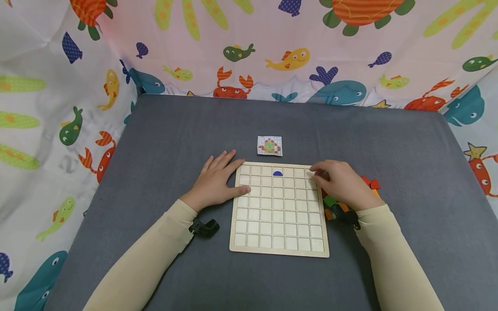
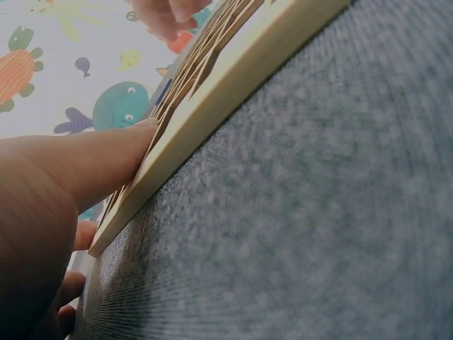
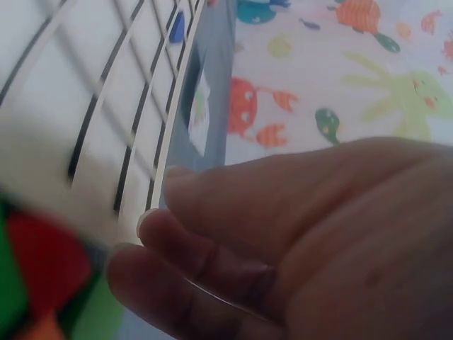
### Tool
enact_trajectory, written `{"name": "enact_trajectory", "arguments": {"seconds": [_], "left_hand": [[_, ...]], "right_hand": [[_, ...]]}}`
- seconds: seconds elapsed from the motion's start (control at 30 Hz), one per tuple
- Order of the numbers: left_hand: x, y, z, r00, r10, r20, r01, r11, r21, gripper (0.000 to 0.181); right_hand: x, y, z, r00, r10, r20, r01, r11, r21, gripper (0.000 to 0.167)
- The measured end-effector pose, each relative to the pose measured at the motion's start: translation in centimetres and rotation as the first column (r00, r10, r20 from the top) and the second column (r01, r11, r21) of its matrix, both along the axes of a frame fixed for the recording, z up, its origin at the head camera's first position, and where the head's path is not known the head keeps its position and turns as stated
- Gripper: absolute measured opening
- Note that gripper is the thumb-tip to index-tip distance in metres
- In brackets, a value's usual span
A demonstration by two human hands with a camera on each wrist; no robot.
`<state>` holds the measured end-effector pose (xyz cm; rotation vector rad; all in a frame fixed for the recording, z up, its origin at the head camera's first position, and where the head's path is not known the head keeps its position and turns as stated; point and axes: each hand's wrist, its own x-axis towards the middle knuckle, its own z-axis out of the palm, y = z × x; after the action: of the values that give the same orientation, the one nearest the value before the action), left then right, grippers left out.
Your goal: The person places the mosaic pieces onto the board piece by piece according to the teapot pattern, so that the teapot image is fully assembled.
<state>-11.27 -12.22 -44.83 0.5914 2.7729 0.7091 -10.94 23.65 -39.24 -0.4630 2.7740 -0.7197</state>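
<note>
A wooden grid board (image 1: 280, 252) lies flat, with a blue half-round piece (image 1: 278, 173) in its top row. My left hand (image 1: 215, 181) rests along its left side with fingers spread. The left thumb (image 2: 106, 159) lies over the board's edge in the left wrist view. Over the board's upper right corner hovers or rests my right hand (image 1: 342, 183), fingers loosely bent. In the right wrist view the right fingertips (image 3: 152, 227) are beside the board, and no piece shows between them. Whether they touch the board is unclear.
Red, green and orange pieces (image 1: 330, 201) lie right of the board, partly hidden under the right hand and wrist. A small pattern card (image 1: 269, 146) with a gridded coloured picture lies behind the board. The grey tabletop (image 1: 186, 129) is backed by sea-animal cloth (image 1: 264, 77).
</note>
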Motion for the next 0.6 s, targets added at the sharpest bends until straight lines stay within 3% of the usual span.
{"name": "enact_trajectory", "arguments": {"seconds": [0.27,0.6], "left_hand": [[0.0,-0.1,0.2,1.0,0.002,0.006,-0.002,1.0,-0.006,0.089],[-0.1,-0.1,0.1,1.0,-0.003,0.008,0.003,1.0,-0.006,0.088]], "right_hand": [[1.1,2.8,0.1,0.999,-0.041,0.016,0.04,0.999,0.031,0.017],[2.4,4.1,-0.2,0.995,-0.067,0.079,0.06,0.995,0.085,0.019]]}}
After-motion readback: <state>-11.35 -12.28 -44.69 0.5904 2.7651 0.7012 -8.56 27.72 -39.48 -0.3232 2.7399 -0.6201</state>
